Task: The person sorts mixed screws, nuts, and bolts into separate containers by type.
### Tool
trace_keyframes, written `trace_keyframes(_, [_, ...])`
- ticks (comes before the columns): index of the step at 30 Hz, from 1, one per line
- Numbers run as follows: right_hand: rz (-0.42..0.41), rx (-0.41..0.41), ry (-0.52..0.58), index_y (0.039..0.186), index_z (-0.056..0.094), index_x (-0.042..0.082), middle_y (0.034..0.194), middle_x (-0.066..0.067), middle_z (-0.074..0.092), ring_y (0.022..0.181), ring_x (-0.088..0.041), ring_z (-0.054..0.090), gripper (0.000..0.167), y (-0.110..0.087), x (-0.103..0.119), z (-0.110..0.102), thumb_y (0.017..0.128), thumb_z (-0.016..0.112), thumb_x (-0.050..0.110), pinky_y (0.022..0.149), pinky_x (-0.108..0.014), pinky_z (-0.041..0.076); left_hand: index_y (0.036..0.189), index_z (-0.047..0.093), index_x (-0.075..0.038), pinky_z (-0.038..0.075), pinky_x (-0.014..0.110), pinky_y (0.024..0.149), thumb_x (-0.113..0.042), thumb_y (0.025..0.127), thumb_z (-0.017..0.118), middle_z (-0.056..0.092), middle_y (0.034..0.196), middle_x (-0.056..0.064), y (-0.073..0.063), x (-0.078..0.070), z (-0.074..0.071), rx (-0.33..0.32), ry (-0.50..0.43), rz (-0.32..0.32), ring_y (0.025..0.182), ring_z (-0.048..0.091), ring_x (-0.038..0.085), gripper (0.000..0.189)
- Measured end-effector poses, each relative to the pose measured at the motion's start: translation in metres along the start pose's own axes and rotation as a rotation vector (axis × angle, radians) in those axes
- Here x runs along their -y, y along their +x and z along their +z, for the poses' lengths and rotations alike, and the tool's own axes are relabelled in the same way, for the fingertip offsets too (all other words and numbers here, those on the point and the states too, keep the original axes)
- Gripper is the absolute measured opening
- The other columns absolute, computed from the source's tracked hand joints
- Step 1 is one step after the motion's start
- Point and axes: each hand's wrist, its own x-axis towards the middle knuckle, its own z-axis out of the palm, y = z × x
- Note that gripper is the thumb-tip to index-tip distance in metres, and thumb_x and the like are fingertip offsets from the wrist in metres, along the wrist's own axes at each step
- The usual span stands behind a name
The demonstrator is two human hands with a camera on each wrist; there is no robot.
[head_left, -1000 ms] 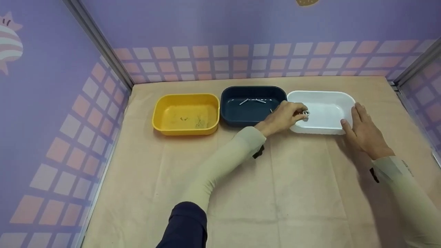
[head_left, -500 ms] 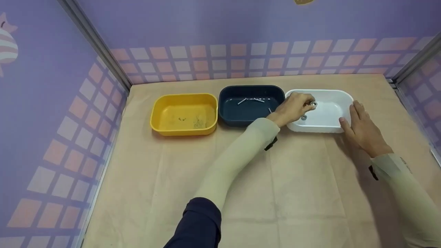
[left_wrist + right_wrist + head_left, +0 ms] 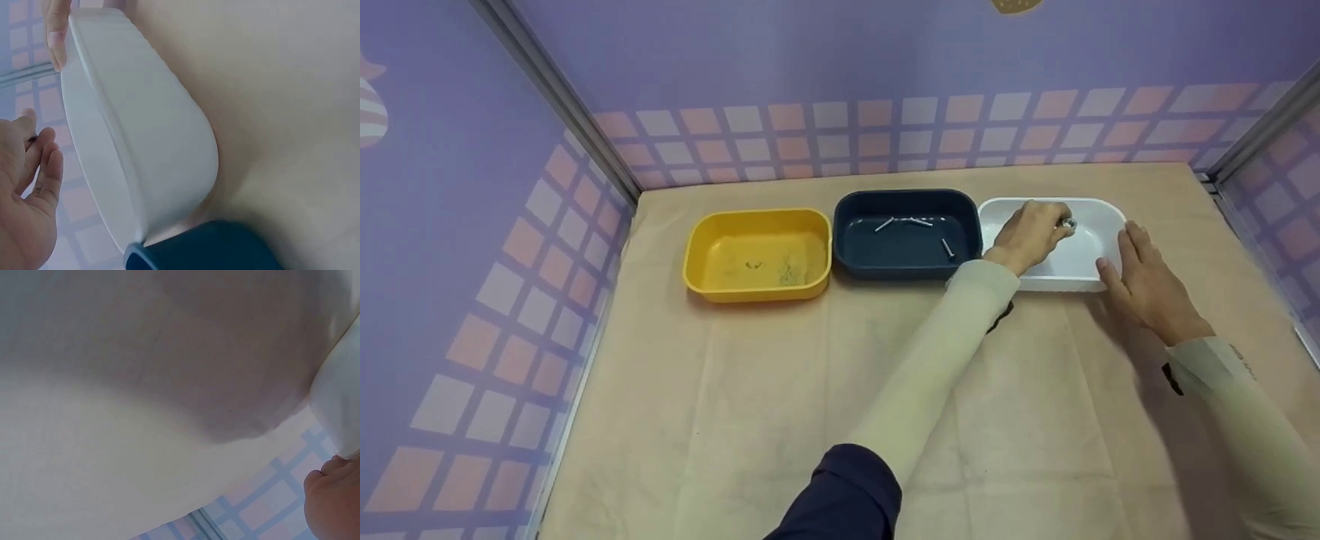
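My left hand reaches over the white bin and pinches a small silver metal nut between thumb and fingertips. In the left wrist view, the same hand is beside the bin's rim, and only a dark bit of the held piece shows between the fingertips. My right hand rests with fairly straight fingers against the right end of the white bin, thumb near the front corner. The right wrist view catches part of this hand at the bin's edge. My left hand and wrist hide part of the bin's inside.
Left of the white bin, right up against it, stands a dark blue bin holding a bolt and other thin silver pieces. Farther left is a yellow bin with small dark and thin pieces. A patterned wall rises behind.
My left hand has moved right and slightly back over the white bin. A nut seen lying in that bin half a second ago is now hidden behind the hand. My right hand stays put.
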Motion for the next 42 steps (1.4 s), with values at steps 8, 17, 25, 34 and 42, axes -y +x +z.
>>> trace_keyframes(8, [0.0,0.011,0.009,0.165,0.004,-0.012,0.177,-0.03,-0.003,0.163,-0.053,0.004,0.085,0.003,0.001,0.001,0.115,0.029,0.05,0.128,-0.071,0.012,0.127,0.077,-0.021,0.052,0.013,0.094,-0.033,0.106,0.067,0.077,0.122,-0.012,0.003,0.002,-0.001,-0.004,0.021,-0.018,0.111,0.068,-0.001,0.025])
trace_keyframes(17, [-0.007,0.006,0.025,0.166,0.005,-0.012,0.176,-0.031,-0.001,0.161,-0.056,0.007,0.083,0.005,0.002,0.001,0.115,0.03,0.049,0.123,-0.076,0.02,0.144,0.069,-0.023,0.045,0.012,0.11,-0.036,0.106,0.067,0.068,0.145,-0.011,0.003,0.004,-0.016,0.015,-0.006,-0.076,0.135,0.06,0.001,0.04])
trace_keyframes(25, [0.01,0.017,0.006,0.166,0.004,-0.011,0.176,-0.031,-0.001,0.16,-0.057,0.009,0.085,0.005,0.005,0.002,0.114,0.029,0.051,0.123,-0.076,0.019,0.143,0.069,-0.022,0.044,0.012,0.11,-0.036,0.106,0.067,0.067,0.145,-0.011,0.001,0.007,-0.024,0.012,-0.032,-0.082,0.136,0.058,0.0,0.04])
trace_keyframes(34, [-0.013,0.009,-0.018,0.165,0.007,-0.014,0.175,-0.034,0.003,0.158,-0.06,0.013,0.084,0.005,0.006,0.002,0.115,0.03,0.049,0.123,-0.077,0.021,0.143,0.069,-0.021,0.045,0.013,0.11,-0.038,0.107,0.066,0.067,0.146,-0.009,-0.006,0.012,-0.028,0.022,-0.03,-0.069,0.136,0.058,0.002,0.04])
trace_keyframes(42, [-0.012,-0.006,-0.05,0.165,0.012,-0.015,0.173,-0.037,0.007,0.16,-0.059,0.008,0.082,0.001,0.007,-0.004,0.114,0.029,0.048,0.122,-0.078,0.021,0.146,0.065,-0.019,0.042,0.014,0.114,-0.041,0.107,0.065,0.066,0.146,-0.006,-0.021,0.012,-0.03,0.059,0.028,0.029,0.136,0.058,0.009,0.044])
